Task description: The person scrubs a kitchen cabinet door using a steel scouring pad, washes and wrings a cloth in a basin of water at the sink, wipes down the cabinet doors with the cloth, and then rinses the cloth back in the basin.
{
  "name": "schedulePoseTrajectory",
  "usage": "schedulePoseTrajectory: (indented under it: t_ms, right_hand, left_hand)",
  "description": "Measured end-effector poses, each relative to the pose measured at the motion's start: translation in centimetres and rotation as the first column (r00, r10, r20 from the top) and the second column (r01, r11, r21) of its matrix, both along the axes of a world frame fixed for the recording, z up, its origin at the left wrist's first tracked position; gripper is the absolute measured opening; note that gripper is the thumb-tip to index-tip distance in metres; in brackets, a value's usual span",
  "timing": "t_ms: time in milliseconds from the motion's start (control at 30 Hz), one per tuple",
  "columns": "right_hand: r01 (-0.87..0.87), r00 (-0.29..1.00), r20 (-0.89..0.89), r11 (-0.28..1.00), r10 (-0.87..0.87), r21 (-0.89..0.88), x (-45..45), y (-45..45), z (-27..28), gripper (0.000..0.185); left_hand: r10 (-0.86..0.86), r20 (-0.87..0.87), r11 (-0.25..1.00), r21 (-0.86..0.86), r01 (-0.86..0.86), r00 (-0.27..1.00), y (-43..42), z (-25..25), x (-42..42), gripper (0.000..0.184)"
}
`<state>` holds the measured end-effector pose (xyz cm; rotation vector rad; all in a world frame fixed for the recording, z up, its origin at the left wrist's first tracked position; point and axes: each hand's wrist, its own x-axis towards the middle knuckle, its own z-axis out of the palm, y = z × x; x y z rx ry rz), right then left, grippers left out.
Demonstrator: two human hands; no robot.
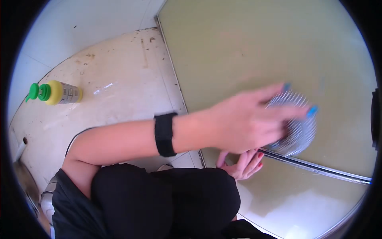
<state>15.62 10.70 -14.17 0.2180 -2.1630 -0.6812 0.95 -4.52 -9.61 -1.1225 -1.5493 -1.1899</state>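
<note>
My left hand (250,121), with a black band on its wrist and blue nails, reaches across to the right and is blurred by motion. Its fingers are spread over a round, silvery, ribbed metal scouring pad (300,133), held against the greenish panel (223,51). Just below it, partly hidden behind it, is my right hand (244,165) with red nails. That hand's fingers are loosely bent and apart, near the panel's metal edge, and nothing shows in them.
A yellow pump bottle (65,93) with a green top is at the left on the pale, stained floor (119,71). A metal rail (318,168) runs along the panel's lower edge. A dark fitting (375,119) sits at the far right. White wall tiles (91,24) rise at the upper left.
</note>
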Motion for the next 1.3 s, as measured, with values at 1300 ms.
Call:
schedulePoseTrajectory:
  t_ms: [1300]
  right_hand:
    - [0.633, -0.055, 0.920, 0.726, 0.388, -0.268, 6.6, -10.5, 34.7, 0.065]
  left_hand:
    - [-0.285, 0.902, 0.783, 0.023, -0.622, -0.325, -27.7, 10.4, 26.1, 0.030]
